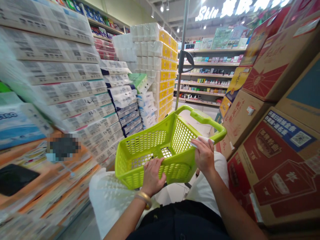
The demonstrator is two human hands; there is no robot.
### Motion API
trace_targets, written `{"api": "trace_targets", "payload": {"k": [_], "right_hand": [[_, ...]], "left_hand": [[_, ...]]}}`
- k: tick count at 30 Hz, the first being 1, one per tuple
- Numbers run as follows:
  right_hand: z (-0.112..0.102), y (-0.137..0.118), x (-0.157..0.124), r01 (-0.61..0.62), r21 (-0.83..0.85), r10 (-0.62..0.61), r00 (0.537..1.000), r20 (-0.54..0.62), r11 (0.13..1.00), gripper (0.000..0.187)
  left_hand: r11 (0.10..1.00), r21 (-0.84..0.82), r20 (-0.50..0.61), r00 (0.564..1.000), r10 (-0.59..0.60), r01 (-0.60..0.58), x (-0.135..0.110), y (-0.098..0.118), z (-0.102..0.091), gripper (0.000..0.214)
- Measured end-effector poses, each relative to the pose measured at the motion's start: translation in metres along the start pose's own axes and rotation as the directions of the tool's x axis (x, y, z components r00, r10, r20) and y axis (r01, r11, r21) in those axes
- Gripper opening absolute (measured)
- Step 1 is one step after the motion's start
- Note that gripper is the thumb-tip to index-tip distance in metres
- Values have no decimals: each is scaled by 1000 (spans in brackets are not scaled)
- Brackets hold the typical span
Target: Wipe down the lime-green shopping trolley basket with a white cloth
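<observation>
A lime-green plastic shopping basket (147,141) with a looped handle stands tilted between my knees, its mesh inside facing up. My left hand (153,176) grips the near rim, fingers hooked over the edge and thumb on the outer side. At the corner by the handle, my right hand (205,158) presses a white cloth or tissue (194,142) against the rim. Fingers cover part of that white piece, so its exact kind is unclear. Inside the basket only the mesh floor shows.
Stacked tissue packs (75,86) rise on the left, with wrapped paper rolls (147,50) behind. Cardboard cartons (280,173) crowd the right. A metal pole (182,40) stands ahead, before stocked shelves (207,75). A dark device (18,179) lies at left.
</observation>
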State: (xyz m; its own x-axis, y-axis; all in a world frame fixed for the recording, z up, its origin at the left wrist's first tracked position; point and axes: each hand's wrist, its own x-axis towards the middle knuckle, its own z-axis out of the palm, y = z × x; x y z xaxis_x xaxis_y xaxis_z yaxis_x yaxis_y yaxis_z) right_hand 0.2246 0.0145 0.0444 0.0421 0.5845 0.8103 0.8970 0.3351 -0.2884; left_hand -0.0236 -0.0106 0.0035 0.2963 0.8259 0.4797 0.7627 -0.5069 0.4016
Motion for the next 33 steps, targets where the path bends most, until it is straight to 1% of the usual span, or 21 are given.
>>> {"api": "trace_targets", "payload": {"k": [5,10,13,15,17,19,21,23,24,25,27,30,33], "right_hand": [[-16,25,13,-11,-68,5,996,-88,998,34],[-31,46,22,-22,-106,2,982,-188,994,33],[-40,60,28,-60,-107,35,973,-228,992,32],[-43,64,30,-93,-100,66,967,-246,991,32],[-43,60,30,-114,-85,89,963,-256,990,33],[-37,46,26,-113,-57,96,965,-245,992,33],[-29,29,21,-79,-22,73,981,-177,997,34],[-22,14,16,-24,-1,24,998,-56,1000,35],[-21,11,15,-6,2,6,1000,-14,1000,35],[-21,10,15,2,-3,-2,1000,4,1000,36],[-25,18,18,-13,-28,12,999,-33,1000,35],[-38,40,28,-74,-63,64,985,-157,995,33],[-46,51,35,-138,-22,128,960,-247,990,34]], "left_hand": [[1000,-23,6,1000,-12,12,7,-6,-8,47],[999,-27,-1,1000,-18,18,17,-19,-11,40],[999,-21,-1,1000,-25,25,24,-27,-12,38],[999,-23,2,1000,-30,30,28,-30,-11,37],[999,-18,7,999,-37,37,32,-32,-11,36],[999,0,6,999,-46,46,36,-33,-9,35],[998,18,5,999,-53,53,40,-34,-8,33],[998,26,16,998,-55,55,44,-35,-7,33],[998,26,26,998,-55,54,46,-37,-8,33],[998,25,38,998,-53,52,48,-39,-8,32],[999,22,61,997,-47,46,52,-44,-10,32],[999,25,90,995,-49,47,59,-52,-13,31],[997,40,109,992,-66,62,68,-62,-15,29]]}}
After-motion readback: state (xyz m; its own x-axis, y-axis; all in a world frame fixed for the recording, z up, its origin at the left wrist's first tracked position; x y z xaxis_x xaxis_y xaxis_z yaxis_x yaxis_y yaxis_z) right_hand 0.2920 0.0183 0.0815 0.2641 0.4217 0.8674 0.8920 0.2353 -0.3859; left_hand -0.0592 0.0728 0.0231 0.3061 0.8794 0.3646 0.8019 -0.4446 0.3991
